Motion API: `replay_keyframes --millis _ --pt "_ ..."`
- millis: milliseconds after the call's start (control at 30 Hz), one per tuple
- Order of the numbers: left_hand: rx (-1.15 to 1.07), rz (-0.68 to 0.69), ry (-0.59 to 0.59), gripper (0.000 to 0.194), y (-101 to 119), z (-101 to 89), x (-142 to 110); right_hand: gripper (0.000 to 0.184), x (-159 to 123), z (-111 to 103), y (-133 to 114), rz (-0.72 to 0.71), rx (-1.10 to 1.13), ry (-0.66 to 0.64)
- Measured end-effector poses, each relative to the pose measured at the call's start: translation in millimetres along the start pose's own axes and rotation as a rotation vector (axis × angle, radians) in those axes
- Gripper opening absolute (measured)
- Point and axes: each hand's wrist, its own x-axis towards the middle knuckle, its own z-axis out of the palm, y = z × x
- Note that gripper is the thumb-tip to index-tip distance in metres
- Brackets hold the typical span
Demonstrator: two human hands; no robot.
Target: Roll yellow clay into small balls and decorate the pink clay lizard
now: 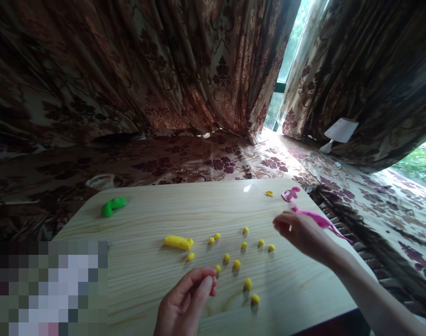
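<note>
My left hand (pixel 186 301) is in front, low over the table, with thumb and fingertips pinched together. What is between them, if anything, is hidden. A small yellow clay ball (pixel 218 269) shows just beyond its fingertips. On the right, my right hand (pixel 298 232) has its fingers curled to the thumb; I cannot make out anything in them. Nearest it are a long pink clay strip (pixel 317 217), partly behind the hand, and a yellow ball (pixel 271 248). Several more yellow balls (pixel 237 264) lie scattered between the hands. A thick yellow clay roll (pixel 177 242) lies to their left.
The light wooden table (pixel 146 205) holds a green clay lump (pixel 113 206) at far left, a yellow scrap (pixel 269 193) and a pink clay piece (pixel 290 194) at far right. Beyond stand patterned curtains (pixel 199 70) and a white lamp (pixel 341 129). A blurred patch covers the lower left.
</note>
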Motion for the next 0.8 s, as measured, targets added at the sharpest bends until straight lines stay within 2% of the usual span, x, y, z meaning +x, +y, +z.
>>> replay_keyframes --millis 100,200,267,367,467,567,667,800 --pt "0.028 -0.016 -0.05 0.019 -3 2.1 -1 0.016 -32 28 -11 0.026 0.175 0.0" --pt "0.033 -0.039 -0.103 0.018 -8 6.3 -1 0.016 -47 46 -24 0.092 0.315 0.063" --pt "-0.024 -0.093 -0.133 0.019 -11 11.3 -1 0.017 -51 47 -42 0.083 0.492 0.111" --pt "-0.242 -0.262 -0.217 0.023 -10 21.2 -2 0.017 -53 43 -82 -0.036 0.796 0.175" --pt "-0.434 -0.369 -0.328 0.025 -2 28.5 -6 0.018 -54 44 -115 -0.141 0.919 0.231" --pt "-0.476 -0.382 -0.308 0.022 1 29.1 -11 0.023 -55 49 -127 -0.166 0.949 0.244" --pt "-0.49 -0.367 -0.271 0.019 -3 27.7 -14 0.039 -49 44 -128 -0.154 0.881 0.236" --pt "-0.612 -0.397 -0.417 0.027 -4 26.9 -16 0.051 -30 35 -136 -0.161 0.557 0.282"
